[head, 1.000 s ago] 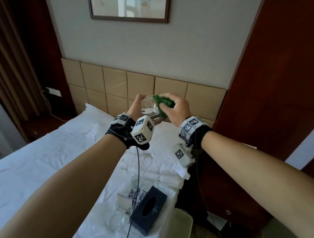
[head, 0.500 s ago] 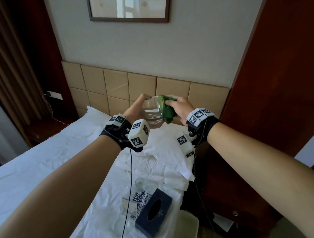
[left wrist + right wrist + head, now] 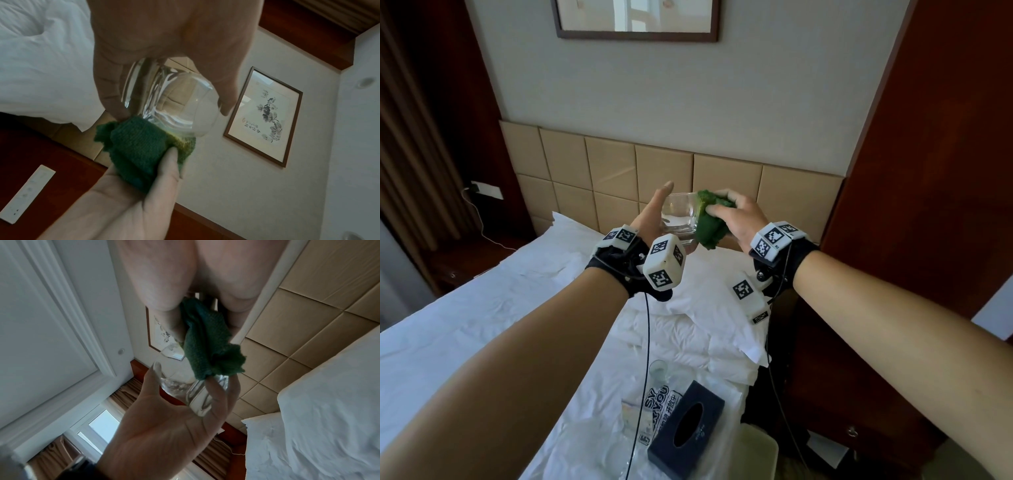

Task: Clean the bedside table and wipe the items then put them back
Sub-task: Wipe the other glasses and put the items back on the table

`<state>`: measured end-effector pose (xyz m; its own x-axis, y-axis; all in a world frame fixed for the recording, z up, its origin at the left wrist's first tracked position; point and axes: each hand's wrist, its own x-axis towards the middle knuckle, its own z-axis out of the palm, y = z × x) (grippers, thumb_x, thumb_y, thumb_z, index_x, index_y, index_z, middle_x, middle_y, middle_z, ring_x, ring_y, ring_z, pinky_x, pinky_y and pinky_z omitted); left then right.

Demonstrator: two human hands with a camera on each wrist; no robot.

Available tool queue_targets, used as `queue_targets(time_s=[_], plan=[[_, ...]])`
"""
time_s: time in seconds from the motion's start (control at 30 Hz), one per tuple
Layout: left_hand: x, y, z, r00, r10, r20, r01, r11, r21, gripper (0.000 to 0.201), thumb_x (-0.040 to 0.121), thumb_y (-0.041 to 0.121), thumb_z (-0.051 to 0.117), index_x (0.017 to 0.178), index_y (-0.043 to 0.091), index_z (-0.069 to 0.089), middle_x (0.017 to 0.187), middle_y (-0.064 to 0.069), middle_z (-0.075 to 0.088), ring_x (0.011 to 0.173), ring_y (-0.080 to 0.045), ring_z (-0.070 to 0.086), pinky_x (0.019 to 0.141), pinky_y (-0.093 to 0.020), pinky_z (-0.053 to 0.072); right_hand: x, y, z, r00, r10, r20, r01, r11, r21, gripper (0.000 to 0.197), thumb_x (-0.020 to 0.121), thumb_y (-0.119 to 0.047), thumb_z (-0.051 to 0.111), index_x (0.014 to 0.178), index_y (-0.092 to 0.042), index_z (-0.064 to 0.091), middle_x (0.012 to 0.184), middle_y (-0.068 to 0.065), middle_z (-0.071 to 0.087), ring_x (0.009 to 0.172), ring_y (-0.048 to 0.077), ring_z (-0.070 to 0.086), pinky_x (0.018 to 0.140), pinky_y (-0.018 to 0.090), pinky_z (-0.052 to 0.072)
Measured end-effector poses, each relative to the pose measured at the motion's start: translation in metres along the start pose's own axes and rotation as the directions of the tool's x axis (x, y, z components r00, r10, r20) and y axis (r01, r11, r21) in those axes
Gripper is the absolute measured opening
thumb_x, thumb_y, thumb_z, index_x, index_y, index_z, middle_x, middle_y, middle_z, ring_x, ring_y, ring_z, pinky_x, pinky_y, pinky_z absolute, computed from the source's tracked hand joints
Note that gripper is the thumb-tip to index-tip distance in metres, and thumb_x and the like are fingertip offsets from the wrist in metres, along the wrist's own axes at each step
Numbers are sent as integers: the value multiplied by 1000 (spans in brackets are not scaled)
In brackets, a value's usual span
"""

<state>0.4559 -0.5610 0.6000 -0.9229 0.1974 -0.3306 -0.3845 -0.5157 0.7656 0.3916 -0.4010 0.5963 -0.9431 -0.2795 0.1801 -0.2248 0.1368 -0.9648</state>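
Up over the bed, around 12 o'clock in the head view, the left hand (image 3: 650, 219) has a clear drinking glass (image 3: 681, 216) gripped between thumb and fingers, tipped on its side with the mouth toward 3 o'clock. Right hand (image 3: 736, 216) is bunched tight around a green knitted cloth (image 3: 710, 222), which is pressed against the glass rim. Further out, toward 6 o'clock on the white sheet, there's a dark tissue box (image 3: 688, 428), a printed plastic-wrapped pack (image 3: 657, 411) just beside it at its 9 o'clock, and a small glass (image 3: 659, 368) near that. Tan padded headboard (image 3: 613, 171) behind, framed picture (image 3: 637, 19) on the wall at 12.
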Motion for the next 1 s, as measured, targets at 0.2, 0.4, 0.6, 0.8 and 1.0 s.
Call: queue_targets(time_s=[0.2,0.4,0.6,0.8,1.0], plan=[[12,3,4,998,-33,-57,35,999,36,64,76,58,61,115,8,56,110,-12,62,95,-27,60,86,-34,51,2,2,-8,999,-32,-16,32,999,12,24,82,-14,68,98,-32,71,104,4,70,102,28,64,83,46,58],[15,-1,12,999,-39,16,37,993,116,55,79,53,57,110,7,57,113,-16,60,98,-31,58,75,-35,51,6,4,-20,998,62,-2,-61,995,78,27,88,-4,63,104,-25,71,110,13,69,99,32,66,78,47,59],[15,-4,20,994,-55,95,28,963,267,51,81,57,57,86,8,72,106,-21,64,100,-35,59,76,-35,46,2,2,-33,977,197,87,-208,967,147,29,94,0,53,112,-17,67,101,13,70,80,25,67,69,38,58],[23,-3,17,996,-60,65,37,948,315,59,74,68,65,98,14,70,113,-18,64,106,-36,60,77,-36,48,-6,-9,-45,935,308,175,-334,931,145,46,83,-37,67,119,-9,64,118,19,66,107,36,64,88,51,54],[30,-8,39,998,-63,-3,61,948,314,75,72,76,60,108,10,64,111,-17,64,93,-34,63,62,-35,54,-7,-14,-55,949,308,69,-310,950,22,40,69,-34,70,101,-12,65,105,18,65,96,34,65,84,47,57]])
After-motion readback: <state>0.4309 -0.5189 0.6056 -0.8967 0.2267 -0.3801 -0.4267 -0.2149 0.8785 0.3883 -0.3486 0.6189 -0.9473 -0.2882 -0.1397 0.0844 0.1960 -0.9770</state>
